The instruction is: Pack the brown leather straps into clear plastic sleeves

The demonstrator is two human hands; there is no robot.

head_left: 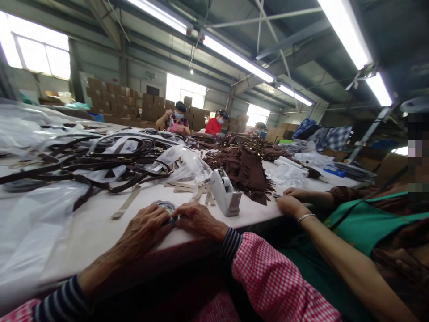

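Tons of brown, plus one loud pink gingham sleeve (pixel 278 277)
Table (pixel 90 241) is basically off-white, straps (pixel 110 188) are super dark brown going on black, the coil (pixel 166 205) is a bluish grey and the loose strips (pixel 127 203) are beige. Fringed heap (pixel 244 170) is straight-up chocolate, tape dispenser (pixel 223 199) pale grey, plastic (pixel 27 255) clear to milky white. Up close the sleeve is red-pink and white checks, and its cuff (pixel 231 243) goes navy with pale grey stripes. Neighbour's got a bright green apron (pixel 362 219) and a silvery bracelet (pixel 306 217). Further back: a red top (pixel 212 126), tan-brown boxes (pixel 112 100), a blue and white plaid cloth (pixel 333 137).
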